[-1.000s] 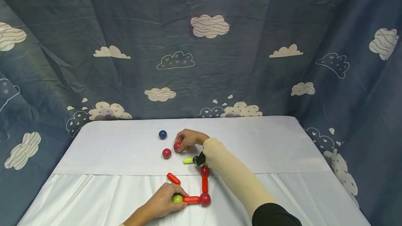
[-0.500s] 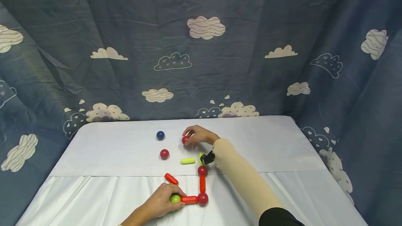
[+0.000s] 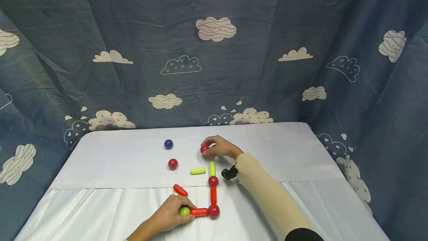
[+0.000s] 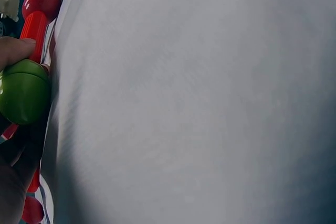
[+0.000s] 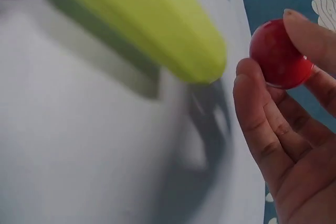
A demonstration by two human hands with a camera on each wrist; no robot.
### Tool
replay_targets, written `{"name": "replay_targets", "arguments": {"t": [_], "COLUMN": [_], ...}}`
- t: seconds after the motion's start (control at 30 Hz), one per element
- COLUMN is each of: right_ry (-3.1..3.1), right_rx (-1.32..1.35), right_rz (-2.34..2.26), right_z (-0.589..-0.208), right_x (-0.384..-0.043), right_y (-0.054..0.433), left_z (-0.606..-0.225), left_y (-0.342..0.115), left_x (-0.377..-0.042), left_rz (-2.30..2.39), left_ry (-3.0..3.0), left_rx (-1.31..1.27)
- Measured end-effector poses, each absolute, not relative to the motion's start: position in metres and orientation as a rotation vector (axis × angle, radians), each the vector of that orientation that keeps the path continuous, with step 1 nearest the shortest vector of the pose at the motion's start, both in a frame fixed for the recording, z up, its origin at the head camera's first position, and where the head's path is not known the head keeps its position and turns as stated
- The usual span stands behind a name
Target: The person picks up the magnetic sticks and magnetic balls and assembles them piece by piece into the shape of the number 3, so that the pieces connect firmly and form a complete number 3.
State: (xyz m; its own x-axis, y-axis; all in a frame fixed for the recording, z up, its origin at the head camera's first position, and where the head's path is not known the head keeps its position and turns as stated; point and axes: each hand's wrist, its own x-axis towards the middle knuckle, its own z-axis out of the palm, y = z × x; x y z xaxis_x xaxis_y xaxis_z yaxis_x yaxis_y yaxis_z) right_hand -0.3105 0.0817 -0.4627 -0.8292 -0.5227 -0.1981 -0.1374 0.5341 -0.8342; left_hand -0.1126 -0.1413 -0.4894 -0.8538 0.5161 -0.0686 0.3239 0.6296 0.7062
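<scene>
your right hand (image 3: 222, 147) holds the gripped red ball (image 3: 204, 149) between thumb and fingertips, at the far middle of the worktop (image 3: 284, 151). your left hand (image 3: 170, 213) is curled around the green ball (image 3: 184, 211) at the near side, with a fingertip on the near red rod (image 3: 199, 212). the near red rod runs right from the green ball to the corner red ball (image 3: 214, 211). from there, the second red rod (image 3: 213, 195) runs to the farther red ball (image 3: 213, 180); the linked yellow-green rod (image 3: 212, 169) extends from the far side of that ball. the loose yellow-green rod (image 3: 198, 171) lies to its left, apart from it. the slanted red rod (image 3: 180, 189) lies on the far side of your left hand; you cannot tell whether it touches your fingers. the loose red ball (image 3: 172, 164) rests left of the gripped red ball and nearer to you; the blue ball (image 3: 168, 144) rests beyond the loose red ball. behind the worktop hangs a dark blue curtain (image 3: 254, 66) printed with pale clouds.
</scene>
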Motion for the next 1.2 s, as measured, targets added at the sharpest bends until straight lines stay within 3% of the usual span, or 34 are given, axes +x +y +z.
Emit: {"name": "replay_targets", "arguments": {"t": [0.27, 1.2], "right_ry": [2.342, 2.383], "right_rx": [-0.384, -0.307], "right_rz": [-1.274, -1.304], "right_z": [-0.470, -0.484], "right_x": [-0.297, -0.283], "right_y": [0.091, 0.098], "left_z": [-0.490, -0.491], "left_y": [-0.142, -0.142], "left_x": [-0.113, -0.115], "left_rz": [1.050, 1.089], "left_ry": [2.608, 2.559], "left_rx": [0.707, 0.734]}}
